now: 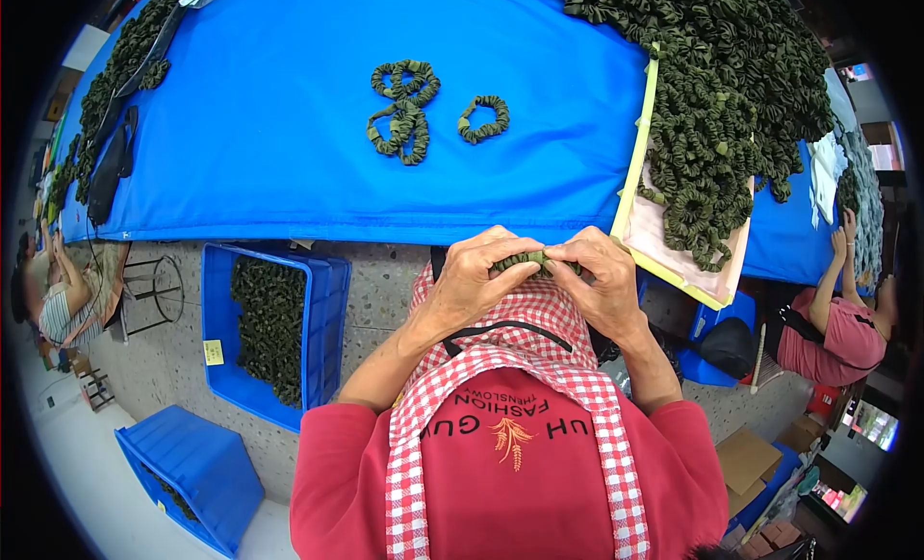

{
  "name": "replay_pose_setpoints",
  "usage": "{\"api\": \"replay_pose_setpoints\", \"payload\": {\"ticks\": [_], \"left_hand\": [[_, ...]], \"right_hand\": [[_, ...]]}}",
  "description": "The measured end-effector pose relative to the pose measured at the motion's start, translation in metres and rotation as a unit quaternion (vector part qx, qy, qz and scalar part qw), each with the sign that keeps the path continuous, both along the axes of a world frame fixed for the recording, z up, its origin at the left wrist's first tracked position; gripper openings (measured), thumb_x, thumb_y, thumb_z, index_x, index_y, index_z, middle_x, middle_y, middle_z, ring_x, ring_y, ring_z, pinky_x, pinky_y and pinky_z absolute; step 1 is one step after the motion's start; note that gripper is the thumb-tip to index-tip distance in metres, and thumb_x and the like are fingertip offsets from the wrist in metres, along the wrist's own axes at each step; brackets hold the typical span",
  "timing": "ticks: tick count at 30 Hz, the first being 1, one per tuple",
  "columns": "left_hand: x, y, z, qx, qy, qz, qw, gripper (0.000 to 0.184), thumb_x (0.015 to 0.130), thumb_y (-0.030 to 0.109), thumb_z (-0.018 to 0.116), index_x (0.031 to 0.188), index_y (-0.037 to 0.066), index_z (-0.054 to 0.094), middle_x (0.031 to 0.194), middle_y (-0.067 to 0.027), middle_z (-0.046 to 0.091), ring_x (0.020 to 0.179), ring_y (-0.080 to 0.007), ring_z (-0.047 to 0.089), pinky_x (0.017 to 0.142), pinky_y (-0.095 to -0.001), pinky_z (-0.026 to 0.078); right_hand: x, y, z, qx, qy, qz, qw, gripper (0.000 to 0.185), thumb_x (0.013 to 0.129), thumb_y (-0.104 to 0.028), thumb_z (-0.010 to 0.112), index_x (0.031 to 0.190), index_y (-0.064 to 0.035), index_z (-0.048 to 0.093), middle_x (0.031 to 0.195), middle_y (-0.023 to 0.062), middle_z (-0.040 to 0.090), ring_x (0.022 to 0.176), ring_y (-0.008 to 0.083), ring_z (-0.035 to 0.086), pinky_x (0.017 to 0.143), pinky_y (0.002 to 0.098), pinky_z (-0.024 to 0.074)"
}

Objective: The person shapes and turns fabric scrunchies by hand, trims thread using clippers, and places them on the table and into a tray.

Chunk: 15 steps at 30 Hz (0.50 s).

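Note:
Between my two hands, just in front of the table edge, is a dark green gathered scrunchie (523, 262). My left hand (474, 276) pinches its left part between thumb and fingers. The right part is pinched by my right hand (599, 279), whose fingertips nearly meet the left ones. Both hands cover much of the scrunchie. Ahead on the blue table cover lies a cluster of several scrunchies (416, 108), overlapping each other. A single scrunchie (500, 109) lies just right of that cluster.
A yellow-rimmed tray (635, 180) with a large scrunchie pile (712, 89) stands at right. More scrunchies (123, 60) lie far left on the blue cover (279, 108). Blue crates (327, 319) (207, 473) stand on the floor at left. People sit at both sides.

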State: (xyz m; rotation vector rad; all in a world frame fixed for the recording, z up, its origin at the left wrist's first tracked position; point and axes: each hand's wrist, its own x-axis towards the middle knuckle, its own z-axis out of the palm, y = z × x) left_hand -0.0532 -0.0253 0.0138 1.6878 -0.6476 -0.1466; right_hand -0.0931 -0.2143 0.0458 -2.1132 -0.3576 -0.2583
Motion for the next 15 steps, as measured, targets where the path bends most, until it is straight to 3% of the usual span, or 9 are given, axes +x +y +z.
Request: {"api": "replay_pose_setpoints", "payload": {"ticks": [4,9,13,15], "left_hand": [[-0.002,-0.004,-0.004,-0.006,0.016,0.008,1.000,0.025,0.077,0.001,0.070,0.102,0.003,0.070,0.084,-0.0063,0.064,0.062,-0.0114,0.048,0.055,-0.0235,0.040],[-0.002,-0.010,-0.005,-0.001,-0.046,-0.002,0.999,0.027,0.080,0.000,0.066,0.107,0.003,0.067,0.084,-0.0064,0.064,0.061,-0.0126,0.049,0.055,-0.0252,0.040],[0.002,-0.008,-0.017,0.007,-0.077,-0.041,0.996,0.037,0.083,-0.001,0.062,0.120,0.004,0.060,0.084,-0.0076,0.064,0.061,-0.0137,0.049,0.055,-0.0264,0.041],[0.001,-0.011,-0.008,0.011,-0.053,-0.029,0.998,0.039,0.083,-0.001,0.060,0.122,0.004,0.058,0.086,-0.0086,0.065,0.061,-0.0149,0.050,0.055,-0.0275,0.042]], "right_hand": [[0.000,0.001,0.002,-0.021,0.010,-0.004,1.000,0.020,0.072,0.003,0.070,0.090,-0.0033,0.065,0.075,0.0036,0.058,0.061,0.0120,0.047,0.052,0.0232,0.0375],[0.001,-0.001,0.007,0.004,0.053,-0.010,0.999,0.022,0.076,0.006,0.065,0.096,-0.0016,0.060,0.078,0.0048,0.054,0.062,0.0131,0.049,0.054,0.0235,0.0402],[0.006,-0.002,0.004,0.077,0.122,0.007,0.989,0.026,0.075,0.002,0.068,0.098,-0.0013,0.056,0.079,0.0055,0.055,0.062,0.0134,0.049,0.054,0.0248,0.0414],[0.010,-0.002,0.002,0.047,0.099,0.005,0.994,0.026,0.074,0.001,0.070,0.097,-0.0015,0.057,0.079,0.0053,0.056,0.062,0.0135,0.049,0.054,0.0252,0.0416]]}}
